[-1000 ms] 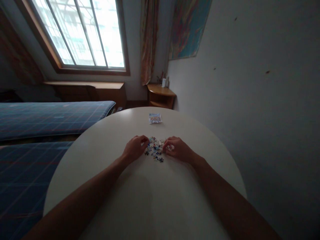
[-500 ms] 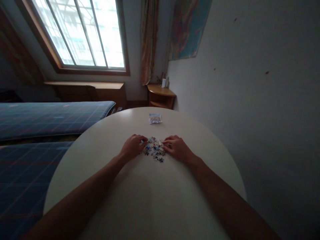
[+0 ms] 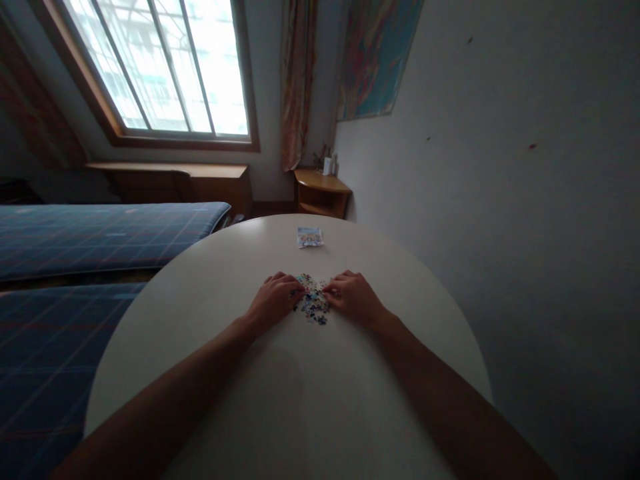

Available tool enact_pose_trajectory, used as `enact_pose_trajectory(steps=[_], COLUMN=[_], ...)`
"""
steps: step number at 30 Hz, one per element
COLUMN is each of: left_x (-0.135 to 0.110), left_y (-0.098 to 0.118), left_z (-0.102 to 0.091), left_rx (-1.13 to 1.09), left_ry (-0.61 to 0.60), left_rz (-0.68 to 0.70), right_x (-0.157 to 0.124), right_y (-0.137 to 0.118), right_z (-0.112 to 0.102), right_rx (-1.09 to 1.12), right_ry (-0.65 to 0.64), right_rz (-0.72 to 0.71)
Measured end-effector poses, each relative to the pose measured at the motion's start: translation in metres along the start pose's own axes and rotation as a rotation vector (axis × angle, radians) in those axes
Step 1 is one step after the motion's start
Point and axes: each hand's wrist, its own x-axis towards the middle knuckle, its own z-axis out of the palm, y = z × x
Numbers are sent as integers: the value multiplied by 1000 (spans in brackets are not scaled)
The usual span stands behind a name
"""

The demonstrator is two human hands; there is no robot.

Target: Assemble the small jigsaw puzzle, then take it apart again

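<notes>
A small pile of loose jigsaw puzzle pieces (image 3: pixel 315 307) in mixed colours lies between my hands on a round white table (image 3: pixel 280 413). My left hand (image 3: pixel 276 297) reaches in from the left, its fingers pinched together on a jigsaw puzzle piece at the pile's edge. From the right, my right hand (image 3: pixel 353 297) closes thumb and fingertips on another piece at the opposite side. The exact pieces are small and partly hidden by the fingers. Beyond the pile lies a flat printed packet (image 3: pixel 310 237), which neither hand touches.
A bed with a blue plaid cover (image 3: pixel 110 233) stands to the left of the table. Past the far edge is a wooden corner shelf (image 3: pixel 320 180) with small items on it. A plain wall (image 3: pixel 500 233) runs close along the right.
My left hand has moved right and slightly down, its fingertips now farther over the pieces. My right hand has shifted only slightly. The packet has not moved on the table.
</notes>
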Motion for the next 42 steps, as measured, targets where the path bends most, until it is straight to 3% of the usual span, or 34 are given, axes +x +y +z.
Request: enact_pose_trajectory(steps=[7, 16, 23, 27, 32, 37, 42], left_x=[3, 6, 6, 5, 3, 3, 0], left_y=[-1, -19, -33, -37, -34, -30, -23], left_z=[0, -12, -11, -9, -12, -23, -33], left_rx=[-15, -84, -93, -71, -16, 30, 52], left_ry=[62, 162, 144, 130, 123, 98, -15], left_rz=[-60, -221, -279, -298, -298, -273, -242], right_x=[1, 3, 1, 0, -1, -4, -8], right_y=[-1, 1, 7, 8, 12, 24, 32], right_z=[0, -2, -2, 3, 6, -6, -12], right_rx=[3, 101, 224, 262, 271, 279, 239], right_ry=[10, 59, 91, 46, 7, -19, -64], right_rz=[40, 153, 109, 64, 30, 1, -30])
